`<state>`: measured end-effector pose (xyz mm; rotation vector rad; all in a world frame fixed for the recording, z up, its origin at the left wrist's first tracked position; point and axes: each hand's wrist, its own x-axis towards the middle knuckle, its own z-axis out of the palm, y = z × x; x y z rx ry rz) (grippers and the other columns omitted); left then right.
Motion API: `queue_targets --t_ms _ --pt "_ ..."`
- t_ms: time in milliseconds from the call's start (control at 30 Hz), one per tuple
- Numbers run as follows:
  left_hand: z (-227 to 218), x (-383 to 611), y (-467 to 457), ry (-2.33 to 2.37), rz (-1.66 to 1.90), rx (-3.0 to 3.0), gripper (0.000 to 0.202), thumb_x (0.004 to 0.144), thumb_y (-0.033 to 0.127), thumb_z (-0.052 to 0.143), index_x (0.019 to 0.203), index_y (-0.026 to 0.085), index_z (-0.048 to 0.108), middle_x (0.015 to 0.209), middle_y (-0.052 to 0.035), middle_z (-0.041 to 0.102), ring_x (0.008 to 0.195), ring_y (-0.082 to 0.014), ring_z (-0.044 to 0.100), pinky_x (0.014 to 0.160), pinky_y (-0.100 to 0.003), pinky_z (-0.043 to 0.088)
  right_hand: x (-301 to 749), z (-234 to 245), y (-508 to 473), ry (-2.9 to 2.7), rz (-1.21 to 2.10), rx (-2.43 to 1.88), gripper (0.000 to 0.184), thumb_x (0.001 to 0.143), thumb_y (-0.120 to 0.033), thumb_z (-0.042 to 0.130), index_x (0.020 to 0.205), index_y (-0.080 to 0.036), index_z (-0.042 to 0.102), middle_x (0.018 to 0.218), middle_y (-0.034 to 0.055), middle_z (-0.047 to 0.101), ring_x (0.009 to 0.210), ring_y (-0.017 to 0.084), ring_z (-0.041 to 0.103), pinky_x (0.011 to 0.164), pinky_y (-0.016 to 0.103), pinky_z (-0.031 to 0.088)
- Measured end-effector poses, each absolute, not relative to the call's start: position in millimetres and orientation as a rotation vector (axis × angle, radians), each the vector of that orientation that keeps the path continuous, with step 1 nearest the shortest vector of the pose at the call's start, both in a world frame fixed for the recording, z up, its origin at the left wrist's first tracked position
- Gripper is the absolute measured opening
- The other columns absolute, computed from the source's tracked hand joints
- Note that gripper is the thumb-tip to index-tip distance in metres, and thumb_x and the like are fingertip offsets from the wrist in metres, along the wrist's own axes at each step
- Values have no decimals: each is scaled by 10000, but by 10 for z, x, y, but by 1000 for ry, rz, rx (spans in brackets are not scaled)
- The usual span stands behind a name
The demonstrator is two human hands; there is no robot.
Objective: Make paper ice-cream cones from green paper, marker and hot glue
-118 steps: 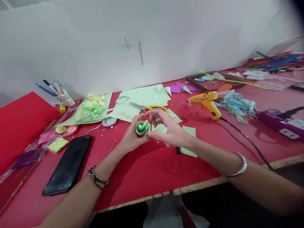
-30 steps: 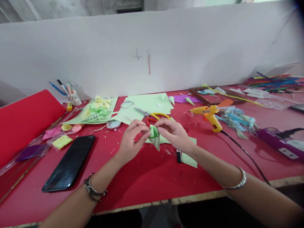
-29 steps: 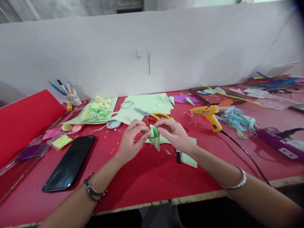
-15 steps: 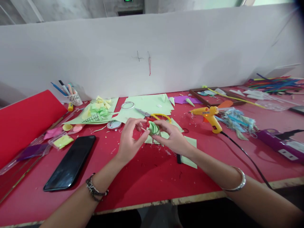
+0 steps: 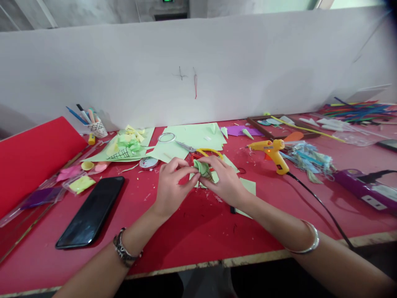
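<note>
Above the middle of the table, my right hand (image 5: 228,182) is closed around a small green paper cone (image 5: 203,168) with dark lines on its lower side and folded paper at its top. My left hand (image 5: 175,182) has thumb and fingers pinched together at the cone's left edge. The fingertips hide part of the cone. Just behind the hands lie scissors with yellow handles (image 5: 211,153), resting over pale green paper sheets (image 5: 195,132). Pale green paper pieces (image 5: 248,188) lie under and beside my right hand.
A yellow glue gun (image 5: 269,151) stands at the right, its cord running to the table edge. Beyond it are yarn tassels (image 5: 310,157) and a purple power strip (image 5: 366,188). A black phone (image 5: 91,213) lies left. A finished-looking paper cone (image 5: 120,151) and a pen cup (image 5: 97,127) sit behind.
My left thumb and fingers have closed together onto the cone's left edge, where they were apart with a thin pale piece showing between them. The cone has tilted slightly in my right hand.
</note>
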<state>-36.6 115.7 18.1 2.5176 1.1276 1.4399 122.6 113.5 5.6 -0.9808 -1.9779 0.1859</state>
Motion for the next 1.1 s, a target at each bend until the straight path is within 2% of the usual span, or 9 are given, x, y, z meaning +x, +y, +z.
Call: queue_targets --t_ms 167,300,433,800,1100 --pt "192 -363 1134 1163 1430 2527 70 779 212 545 760 185 607 689 12 544 672 -113 517 645 -276 365 1227 90 1108 -1953 247 -924 331 728 -229 546 1047 -226 459 1006 64 566 952 206 531 780 361 448" --pt "187 -398 1129 1199 1419 2766 75 781 228 545 732 193 590 666 19 557 659 -116 519 650 -292 323 1233 148 1083 -1891 354 -850 243 776 -168 453 1011 -221 484 977 49 572 933 166 525 801 335 432" --pt "178 -389 1126 1204 1401 2906 99 789 226 530 705 193 571 654 22 556 634 -110 507 647 -293 308 1221 151 1094 -1798 369 -880 156 776 -240 505 930 -223 526 887 28 589 864 153 537 758 315 443" --pt "210 -368 1110 1179 1273 2558 101 783 212 533 690 188 562 631 40 511 621 -95 472 638 -264 323 1213 61 1154 -1681 703 -862 166 755 -281 557 903 -205 547 894 34 603 859 139 576 795 315 475" --pt "206 -343 1120 1152 1274 2464 118 741 145 545 626 172 532 603 35 490 577 -92 447 574 -247 335 1222 91 1139 -1709 676 -859 131 751 -236 541 876 -200 548 859 26 606 818 129 572 762 304 486"
